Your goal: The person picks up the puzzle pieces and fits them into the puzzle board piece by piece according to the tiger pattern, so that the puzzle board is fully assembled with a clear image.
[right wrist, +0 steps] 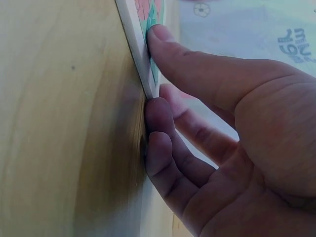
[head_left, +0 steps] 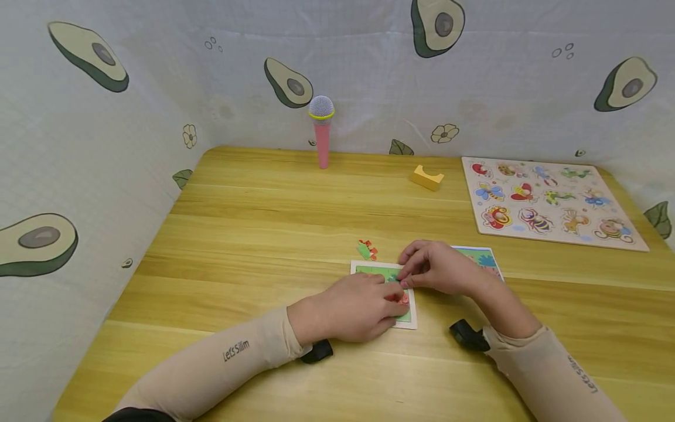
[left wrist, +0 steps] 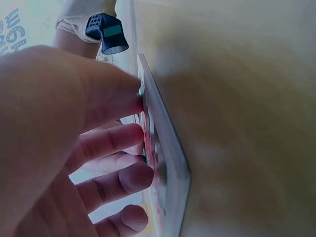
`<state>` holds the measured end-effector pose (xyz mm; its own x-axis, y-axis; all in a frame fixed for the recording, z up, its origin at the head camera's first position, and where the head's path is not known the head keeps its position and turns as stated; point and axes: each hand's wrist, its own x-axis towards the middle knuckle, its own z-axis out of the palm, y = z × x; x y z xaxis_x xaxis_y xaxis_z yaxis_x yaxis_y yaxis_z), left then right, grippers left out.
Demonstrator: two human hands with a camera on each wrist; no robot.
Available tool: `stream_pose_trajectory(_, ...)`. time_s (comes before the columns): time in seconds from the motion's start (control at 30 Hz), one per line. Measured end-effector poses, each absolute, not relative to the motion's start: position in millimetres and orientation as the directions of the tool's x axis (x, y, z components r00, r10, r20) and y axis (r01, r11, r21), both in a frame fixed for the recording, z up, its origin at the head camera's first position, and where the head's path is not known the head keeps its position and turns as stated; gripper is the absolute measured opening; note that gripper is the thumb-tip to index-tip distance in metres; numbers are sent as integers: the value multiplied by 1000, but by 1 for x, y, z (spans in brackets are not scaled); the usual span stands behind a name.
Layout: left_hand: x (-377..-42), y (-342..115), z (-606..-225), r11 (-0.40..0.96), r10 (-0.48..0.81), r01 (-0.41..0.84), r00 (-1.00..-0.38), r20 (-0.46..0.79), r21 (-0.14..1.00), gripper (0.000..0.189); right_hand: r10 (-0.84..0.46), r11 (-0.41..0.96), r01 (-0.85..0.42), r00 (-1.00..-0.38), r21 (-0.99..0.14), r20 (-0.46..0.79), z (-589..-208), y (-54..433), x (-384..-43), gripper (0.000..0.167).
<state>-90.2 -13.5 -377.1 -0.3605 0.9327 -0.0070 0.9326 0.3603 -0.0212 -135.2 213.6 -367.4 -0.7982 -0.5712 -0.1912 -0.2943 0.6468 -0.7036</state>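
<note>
A small jigsaw puzzle [head_left: 413,319] in a white frame, with a green and red picture, lies on the table under both hands. My left hand [head_left: 361,308] reaches over it from the left, fingers spread and fingertips on the picture, covering much of it. At the puzzle's upper right corner is my right hand [head_left: 437,266]. Its thumb [right wrist: 185,59] presses on the picture face, while the other fingers [right wrist: 159,150] rest by the frame's edge, near the tabletop. Just beyond the frame lie loose red and green puzzle pieces [head_left: 367,250].
A colourful picture card [head_left: 482,258] lies partly behind the right forearm. Farther back are a wooden insect board [head_left: 554,199], a yellow notched block [head_left: 427,179] and an upright pink toy microphone [head_left: 322,135]. An avocado-print cloth [head_left: 358,70] hangs behind the table.
</note>
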Motion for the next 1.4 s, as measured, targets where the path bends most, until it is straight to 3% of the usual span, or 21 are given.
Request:
stream_pose_trajectory(0.2,-98,-17,-375,348,935,933,-352,33,96,30,-582,624,-287,-792,-726,-187,-369,215,-136,4)
stream_pose_trajectory(0.3,-105,-24,-368,376,923,914,-385,29,151,22,-581,624,-280,-791,-730,-192,-369,215,-136,4)
stream_pose_trajectory(0.47,-125,-39,-361,520,848,833,-530,3,187,30,-573,636,-268,-792,-724,-210,-369,214,-137,4)
stream_pose_trajectory(0.6,-145,-50,-365,636,744,719,-668,25,281,28,-565,647,-254,-793,-719,-228,-368,214,-137,4)
stream_pose_trajectory(0.7,-156,-58,-370,683,688,647,-726,0,338,34,-559,655,-245,-794,-715,-240,-367,214,-137,5)
stream_pose_trajectory(0.93,-164,-63,-376,676,704,629,-705,-85,383,51,-554,660,-242,-796,-711,-243,-365,214,-136,5)
stream_pose_trajectory(1.07,-165,-62,-379,656,729,652,-678,-96,379,49,-558,655,-245,-795,-715,-239,-364,213,-136,5)
stream_pose_trajectory(1.4,-165,-60,-384,676,712,652,-698,-77,343,42,-559,661,-249,-793,-707,-243,-365,212,-136,5)
